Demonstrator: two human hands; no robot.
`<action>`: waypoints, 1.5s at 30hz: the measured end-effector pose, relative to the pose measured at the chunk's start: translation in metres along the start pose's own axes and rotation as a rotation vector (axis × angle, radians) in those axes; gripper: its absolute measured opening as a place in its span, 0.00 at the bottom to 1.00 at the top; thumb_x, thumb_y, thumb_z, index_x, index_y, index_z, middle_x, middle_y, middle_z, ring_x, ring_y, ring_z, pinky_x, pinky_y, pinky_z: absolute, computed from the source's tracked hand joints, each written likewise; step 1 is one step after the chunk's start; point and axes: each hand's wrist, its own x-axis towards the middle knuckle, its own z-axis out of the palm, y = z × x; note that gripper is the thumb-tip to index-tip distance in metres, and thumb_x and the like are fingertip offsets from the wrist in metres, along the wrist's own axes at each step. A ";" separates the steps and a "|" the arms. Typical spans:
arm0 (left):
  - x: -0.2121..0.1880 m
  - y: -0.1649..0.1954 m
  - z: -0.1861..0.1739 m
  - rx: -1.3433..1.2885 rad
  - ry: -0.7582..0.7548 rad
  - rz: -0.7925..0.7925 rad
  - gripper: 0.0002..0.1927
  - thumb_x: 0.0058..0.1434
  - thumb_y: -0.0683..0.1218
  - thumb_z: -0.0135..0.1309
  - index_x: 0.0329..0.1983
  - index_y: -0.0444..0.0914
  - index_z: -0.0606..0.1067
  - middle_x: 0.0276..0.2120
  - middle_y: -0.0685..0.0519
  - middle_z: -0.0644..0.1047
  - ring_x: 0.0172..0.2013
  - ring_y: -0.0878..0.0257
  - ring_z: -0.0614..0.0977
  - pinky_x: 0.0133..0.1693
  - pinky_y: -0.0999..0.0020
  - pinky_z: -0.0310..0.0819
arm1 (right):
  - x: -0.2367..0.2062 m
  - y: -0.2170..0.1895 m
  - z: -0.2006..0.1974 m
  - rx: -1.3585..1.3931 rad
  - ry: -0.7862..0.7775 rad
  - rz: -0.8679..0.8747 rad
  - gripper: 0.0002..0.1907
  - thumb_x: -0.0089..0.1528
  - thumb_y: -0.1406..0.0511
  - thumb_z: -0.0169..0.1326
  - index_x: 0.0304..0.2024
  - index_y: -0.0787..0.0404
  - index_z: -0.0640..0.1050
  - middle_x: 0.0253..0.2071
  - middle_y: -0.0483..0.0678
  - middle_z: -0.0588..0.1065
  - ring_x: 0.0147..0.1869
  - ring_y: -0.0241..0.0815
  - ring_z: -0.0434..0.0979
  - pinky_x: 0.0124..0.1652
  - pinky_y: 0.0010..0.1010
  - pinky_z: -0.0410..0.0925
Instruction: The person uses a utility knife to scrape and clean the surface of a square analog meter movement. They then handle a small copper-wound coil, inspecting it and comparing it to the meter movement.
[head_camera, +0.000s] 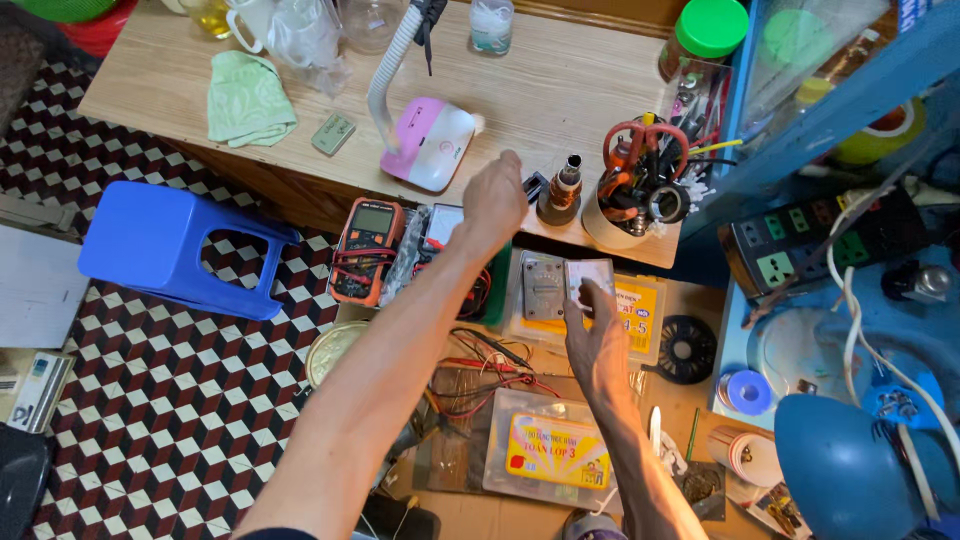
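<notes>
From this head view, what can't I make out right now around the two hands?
- Left hand: its fingertips face away; whether they touch the small dark part is unclear.
- Right hand: grips a pale flat piece, too blurred to identify.
- Wires: partly hidden under the left forearm.

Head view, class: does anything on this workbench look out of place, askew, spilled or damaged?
Nothing looks spilled or broken. The one oddity is the tangle of red and black wires lying loose over the lower bench between the forearms. The right hand holds a small silvery plate; the left hand reaches toward the pink lamp base.
</notes>
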 end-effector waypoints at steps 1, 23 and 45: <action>0.012 -0.010 -0.003 0.047 -0.072 -0.028 0.13 0.60 0.37 0.53 0.49 0.32 0.72 0.42 0.37 0.80 0.46 0.41 0.82 0.49 0.50 0.77 | 0.020 0.001 0.010 0.044 0.031 -0.043 0.26 0.65 0.61 0.56 0.62 0.68 0.71 0.54 0.63 0.76 0.55 0.54 0.79 0.53 0.42 0.71; 0.054 -0.037 0.112 0.269 -0.495 -0.101 0.23 0.55 0.46 0.63 0.53 0.35 0.73 0.50 0.43 0.78 0.51 0.49 0.81 0.49 0.59 0.78 | 0.136 -0.033 0.078 0.037 0.217 -0.034 0.45 0.61 0.64 0.67 0.71 0.72 0.57 0.63 0.65 0.69 0.61 0.53 0.75 0.59 0.38 0.67; 0.051 -0.039 0.108 0.234 -0.424 -0.103 0.11 0.59 0.42 0.57 0.45 0.37 0.79 0.41 0.44 0.82 0.45 0.50 0.84 0.46 0.56 0.77 | 0.151 -0.039 0.054 0.156 0.074 -0.040 0.17 0.67 0.64 0.58 0.54 0.67 0.72 0.44 0.55 0.75 0.40 0.40 0.77 0.43 0.32 0.72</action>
